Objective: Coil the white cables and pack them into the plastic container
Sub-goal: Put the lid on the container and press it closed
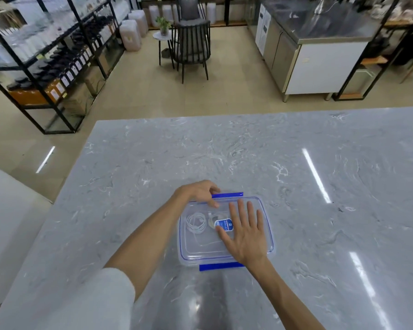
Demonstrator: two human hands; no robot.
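The right hand [244,231] is spread flat, fingers fully extended and fanned, with the palm laid on the lid [200,248] of the plastic container [271,239]; nothing is gripped by it. The left hand [198,192] is curled over the far left corner of the container, its fingertips [215,205] bent down onto the lid edge just beside the far blue clip [228,194]. Whether that clip is actually pinched cannot be told.

The container is set on the grey marble table [320,210], near the front edge and roughly central. Its long axis is seen running left to right, slightly skewed. A second blue clip [221,267] is seen flared outward on the near long side, beside the right wrist.

Through the clear lid, a coiled white cable [196,223] is seen lying flat in the left half of the container, with a second coil [212,221] partly hidden under a blue-and-white label [224,225] near the middle.
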